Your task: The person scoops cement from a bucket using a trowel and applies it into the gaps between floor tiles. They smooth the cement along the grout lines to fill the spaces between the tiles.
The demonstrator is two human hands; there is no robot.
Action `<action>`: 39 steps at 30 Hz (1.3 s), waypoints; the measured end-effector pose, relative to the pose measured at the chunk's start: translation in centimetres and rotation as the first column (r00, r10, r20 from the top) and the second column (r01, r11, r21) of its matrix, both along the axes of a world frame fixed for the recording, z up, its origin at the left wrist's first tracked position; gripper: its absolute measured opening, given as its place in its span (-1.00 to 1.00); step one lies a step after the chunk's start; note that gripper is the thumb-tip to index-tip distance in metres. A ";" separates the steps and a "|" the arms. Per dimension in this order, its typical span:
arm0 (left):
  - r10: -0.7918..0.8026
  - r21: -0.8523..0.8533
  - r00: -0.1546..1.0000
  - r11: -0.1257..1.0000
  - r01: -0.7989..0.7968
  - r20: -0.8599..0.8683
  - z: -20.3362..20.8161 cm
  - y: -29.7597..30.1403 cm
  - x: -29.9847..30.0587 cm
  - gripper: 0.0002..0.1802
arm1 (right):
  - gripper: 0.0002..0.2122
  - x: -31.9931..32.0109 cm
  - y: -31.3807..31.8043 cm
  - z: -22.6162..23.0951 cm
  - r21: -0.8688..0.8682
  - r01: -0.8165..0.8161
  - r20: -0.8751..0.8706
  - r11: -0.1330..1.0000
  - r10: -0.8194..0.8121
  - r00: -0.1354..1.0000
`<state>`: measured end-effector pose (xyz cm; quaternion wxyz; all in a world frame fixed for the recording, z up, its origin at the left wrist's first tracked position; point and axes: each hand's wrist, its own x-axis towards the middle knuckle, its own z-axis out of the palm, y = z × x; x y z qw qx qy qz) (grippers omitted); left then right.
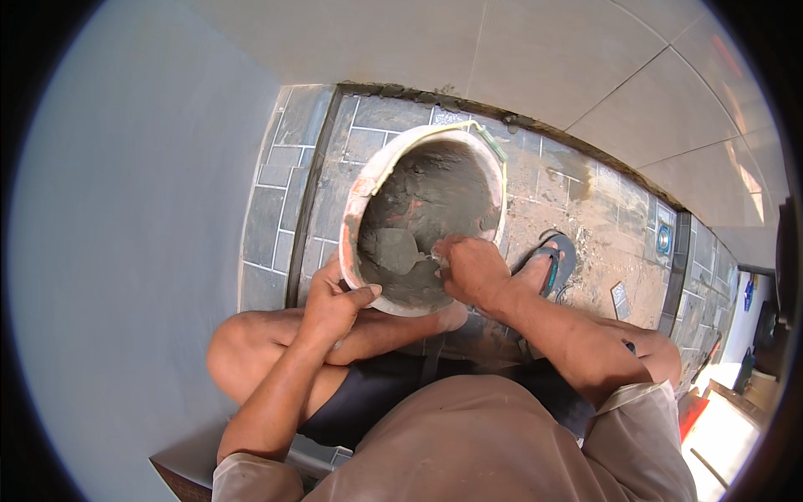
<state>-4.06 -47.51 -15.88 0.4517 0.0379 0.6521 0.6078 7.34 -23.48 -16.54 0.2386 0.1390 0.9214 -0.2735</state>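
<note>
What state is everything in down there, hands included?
Bucket: uncovered, partly filled, smeared.
Bucket handle: lying toward the far rim.
Mortar: grey, wet-looking, uneven.
Trowel: blade on the mortar.
Left hand: gripping the bucket's near-left rim.
Right hand: closed on the trowel.
Flip-flop: worn on the right foot.

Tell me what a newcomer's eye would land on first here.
Probably the white bucket mid-picture, with wet grey paste inside. Next, the left hand gripping its near left edge and the right hand holding a trowel in the paste. A dark sandal shows to the bucket's right.
</note>
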 end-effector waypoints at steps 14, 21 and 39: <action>0.424 -0.142 0.878 0.905 -0.401 0.223 1.5 0.7 -1.3 -0.54 | -0.74 6.8 12.1 1.9 0.086 0.485 -0.458 0.870 -0.398 0.795; 0.402 -0.162 0.892 0.913 -0.373 0.209 1.3 1.4 -1.3 -0.59 | -0.72 5.5 20.7 -7.9 0.245 0.535 -0.306 0.809 -0.459 0.834; 0.394 -0.111 0.901 0.918 -0.380 0.181 1.1 2.4 -0.1 -0.58 | -0.72 -6.8 29.6 -7.4 0.350 0.371 0.012 0.860 -0.400 0.917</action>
